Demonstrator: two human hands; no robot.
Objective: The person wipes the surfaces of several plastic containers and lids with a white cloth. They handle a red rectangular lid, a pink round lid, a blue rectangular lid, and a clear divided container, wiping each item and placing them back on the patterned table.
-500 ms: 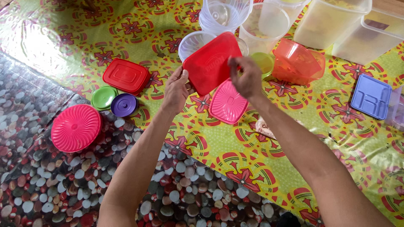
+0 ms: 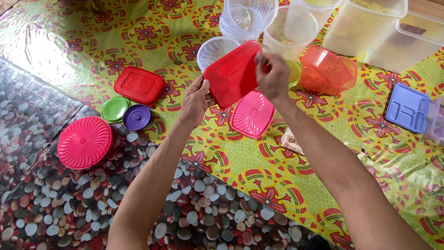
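two patterned sheets are covering the floor: a pebble-print mat (image 2: 51, 203) lower left and a yellow-green cloth with red flower medallions (image 2: 296, 176) spreading up and right.

at far left, a round ribbed pink lid (image 2: 84, 142) is lying flat on the pebbles. just beside it, a small green lid (image 2: 115, 109) and a small purple lid (image 2: 137, 117) are sitting side by side, touching. above them a red rounded-rectangular lid (image 2: 139, 85) is resting on the cloth.

toward the middle, the left hand (image 2: 195, 103) is gripping the lower left edge of a red rectangular lid (image 2: 232, 73), thumb on top and fingers closed behind it. the lid is being held up, tilted, off the cloth, in front of a clear round container (image 2: 213, 50) and a stack of clear tubs (image 2: 247, 17). the right hand (image 2: 274, 76) is pinching the lid's right edge, fingers closed on it. below the hands, a pink lid (image 2: 253, 114) is lying flat on the cloth.

further right, an orange translucent container (image 2: 327, 69) is lying tipped on its side, large clear boxes (image 2: 365, 25) are standing behind it, and a blue-violet lid (image 2: 408, 108) is lying near the right edge.

judging from this, the person is sorting lids and containers, with the red lid in hand for matching. a fitting move would be finding a rectangular base of the same outline and lowering the lid level onto it.
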